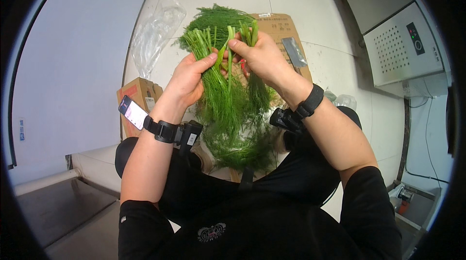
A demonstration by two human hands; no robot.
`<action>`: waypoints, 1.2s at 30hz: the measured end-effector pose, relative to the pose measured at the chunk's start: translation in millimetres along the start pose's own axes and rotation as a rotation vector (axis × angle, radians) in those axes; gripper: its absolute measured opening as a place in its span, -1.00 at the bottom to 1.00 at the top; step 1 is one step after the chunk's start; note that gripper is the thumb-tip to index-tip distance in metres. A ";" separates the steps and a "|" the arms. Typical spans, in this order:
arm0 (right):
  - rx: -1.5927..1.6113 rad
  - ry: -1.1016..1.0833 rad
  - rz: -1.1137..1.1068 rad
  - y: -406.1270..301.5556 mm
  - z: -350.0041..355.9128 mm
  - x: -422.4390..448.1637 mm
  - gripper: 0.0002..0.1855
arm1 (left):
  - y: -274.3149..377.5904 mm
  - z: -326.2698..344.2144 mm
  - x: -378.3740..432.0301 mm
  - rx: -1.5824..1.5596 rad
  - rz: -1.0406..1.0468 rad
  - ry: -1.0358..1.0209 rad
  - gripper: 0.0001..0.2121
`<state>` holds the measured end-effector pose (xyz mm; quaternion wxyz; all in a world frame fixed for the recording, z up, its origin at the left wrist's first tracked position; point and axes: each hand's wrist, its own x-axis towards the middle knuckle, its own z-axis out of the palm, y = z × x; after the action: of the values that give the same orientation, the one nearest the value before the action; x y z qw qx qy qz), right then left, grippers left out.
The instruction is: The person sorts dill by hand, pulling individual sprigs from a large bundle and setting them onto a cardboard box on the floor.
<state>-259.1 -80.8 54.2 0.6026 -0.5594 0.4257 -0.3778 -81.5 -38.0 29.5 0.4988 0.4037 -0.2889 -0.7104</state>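
Note:
A thick bunch of feathery green herb, like dill or fennel fronds [222,100], hangs stems-up from my left hand [190,78], whose thumb presses across the stalks. Some stems with a yellowish leaf [220,57] stand between the two hands. My right hand [264,54] pinches a pale stalk between thumb and fingers and also grips a smaller bunch [257,91] of the same herb. Behind the hands, a large heap of fronds [218,16] lies on flattened cardboard [278,23]. More loose fronds [242,151] are on the floor between my feet.
A cleaver-like metal blade [294,52] rests on the cardboard. To the left are a clear plastic bag [156,34], a cardboard box [137,91] and a lit phone [131,112]. A white cabinet [72,60] flanks the left, and a unit with a control panel [407,45] the right.

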 end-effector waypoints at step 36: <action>0.112 0.464 -0.223 -33.2 -118.6 27.2 -0.84 | 31.0 -33.3 0.2 0.174 0.201 0.309 -0.78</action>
<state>-359.8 -150.9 83.4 0.4736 -0.4668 0.4668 -0.5831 -38.2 -48.9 37.7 0.5690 0.5186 -0.3080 -0.5590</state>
